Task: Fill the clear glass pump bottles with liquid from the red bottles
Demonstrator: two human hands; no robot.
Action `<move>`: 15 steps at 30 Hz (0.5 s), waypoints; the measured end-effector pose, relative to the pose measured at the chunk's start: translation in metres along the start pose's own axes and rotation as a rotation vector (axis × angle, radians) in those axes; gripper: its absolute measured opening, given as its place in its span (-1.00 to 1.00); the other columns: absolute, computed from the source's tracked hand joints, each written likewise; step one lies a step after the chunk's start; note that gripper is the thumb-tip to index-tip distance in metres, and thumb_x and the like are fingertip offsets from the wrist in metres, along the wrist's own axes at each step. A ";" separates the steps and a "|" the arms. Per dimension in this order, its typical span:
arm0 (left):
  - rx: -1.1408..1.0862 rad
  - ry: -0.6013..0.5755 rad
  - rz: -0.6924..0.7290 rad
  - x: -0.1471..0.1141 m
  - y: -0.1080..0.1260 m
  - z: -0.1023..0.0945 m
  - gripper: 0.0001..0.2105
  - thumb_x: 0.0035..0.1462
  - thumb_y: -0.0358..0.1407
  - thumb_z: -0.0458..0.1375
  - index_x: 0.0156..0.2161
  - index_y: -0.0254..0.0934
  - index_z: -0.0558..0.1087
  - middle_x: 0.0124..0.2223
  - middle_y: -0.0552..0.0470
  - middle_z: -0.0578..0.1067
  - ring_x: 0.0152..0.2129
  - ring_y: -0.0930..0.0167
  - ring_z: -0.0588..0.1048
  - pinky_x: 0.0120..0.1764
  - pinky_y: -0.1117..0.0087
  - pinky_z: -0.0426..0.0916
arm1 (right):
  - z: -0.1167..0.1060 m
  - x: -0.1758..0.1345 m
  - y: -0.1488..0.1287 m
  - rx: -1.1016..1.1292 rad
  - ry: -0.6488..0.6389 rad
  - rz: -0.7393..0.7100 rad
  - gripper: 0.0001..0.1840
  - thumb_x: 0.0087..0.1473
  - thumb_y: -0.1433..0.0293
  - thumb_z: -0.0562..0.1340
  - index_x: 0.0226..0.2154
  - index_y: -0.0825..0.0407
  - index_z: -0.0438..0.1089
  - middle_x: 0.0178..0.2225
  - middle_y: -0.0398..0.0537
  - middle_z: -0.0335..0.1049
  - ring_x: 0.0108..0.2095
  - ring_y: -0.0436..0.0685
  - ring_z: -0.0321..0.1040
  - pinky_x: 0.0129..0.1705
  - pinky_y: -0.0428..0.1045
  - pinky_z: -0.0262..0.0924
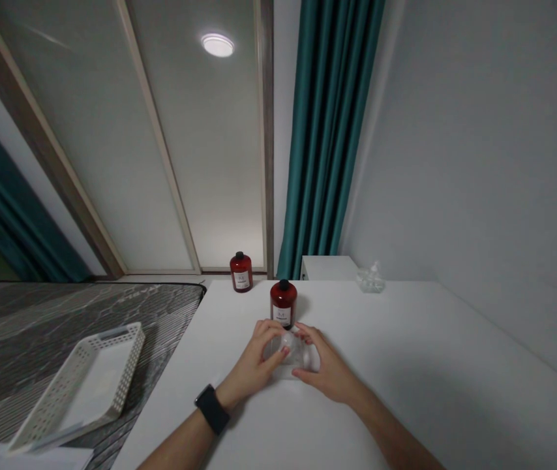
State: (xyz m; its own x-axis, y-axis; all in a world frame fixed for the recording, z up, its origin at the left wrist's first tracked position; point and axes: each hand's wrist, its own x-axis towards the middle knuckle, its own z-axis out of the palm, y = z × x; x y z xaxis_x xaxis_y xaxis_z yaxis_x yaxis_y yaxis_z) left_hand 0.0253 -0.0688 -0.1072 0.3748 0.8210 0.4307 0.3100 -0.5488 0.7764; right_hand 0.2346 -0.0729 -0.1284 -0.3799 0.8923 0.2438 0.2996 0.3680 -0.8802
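A clear, see-through container (297, 357) is between my two hands at the middle of the white table (357, 418). My left hand (259, 356), with a dark watch at the wrist, curls its fingers and thumb around the container's left side. Round the right side bend the fingers and thumb of my right hand (325, 365). The hands cover part of the container, so its full shape is hidden. Just behind it stands a dark red bottle (283, 297) with a black cap and white label, its base partly hidden by my fingers.
Another red bottle (241, 273) stands at the table's far left corner. A clear glass item (370, 279) sits by the far edge, before a white cabinet (330, 266). To the left, lower down, is a white perforated basket (126, 365) on a grey patterned surface. A wall borders the right.
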 end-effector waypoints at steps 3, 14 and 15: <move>0.007 0.012 -0.009 -0.001 0.003 0.002 -0.84 0.33 -0.20 0.09 -0.09 -0.19 0.43 -0.04 -0.08 0.42 -0.02 0.23 0.34 0.09 0.16 0.27 | 0.002 0.000 0.001 0.021 -0.002 -0.019 -0.13 -0.06 0.51 0.36 0.27 -0.12 0.10 0.14 0.03 0.27 0.15 0.22 0.23 0.25 0.23 0.08; -0.017 0.046 0.012 -0.002 0.006 0.008 -0.85 0.34 -0.21 0.08 -0.12 -0.22 0.42 -0.07 -0.08 0.40 -0.05 0.23 0.34 0.05 0.17 0.26 | 0.010 0.001 0.009 0.023 0.013 -0.047 -0.07 -0.07 0.57 0.34 0.29 -0.14 0.00 0.13 0.03 0.23 0.13 0.23 0.23 0.12 0.18 0.21; -0.019 0.049 0.011 -0.002 0.006 0.008 -0.86 0.33 -0.22 0.08 -0.12 -0.22 0.42 -0.08 -0.08 0.40 -0.05 0.23 0.35 0.05 0.17 0.26 | 0.010 0.001 0.009 0.021 0.018 -0.047 -0.06 -0.07 0.58 0.34 0.29 -0.14 0.00 0.13 0.03 0.23 0.12 0.23 0.23 0.11 0.18 0.21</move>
State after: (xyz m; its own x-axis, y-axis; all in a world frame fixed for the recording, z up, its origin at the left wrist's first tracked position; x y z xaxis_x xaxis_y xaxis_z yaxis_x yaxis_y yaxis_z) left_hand 0.0338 -0.0751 -0.1074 0.3350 0.8217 0.4611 0.2894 -0.5555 0.7795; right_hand 0.2280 -0.0712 -0.1399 -0.3778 0.8786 0.2921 0.2634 0.4044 -0.8758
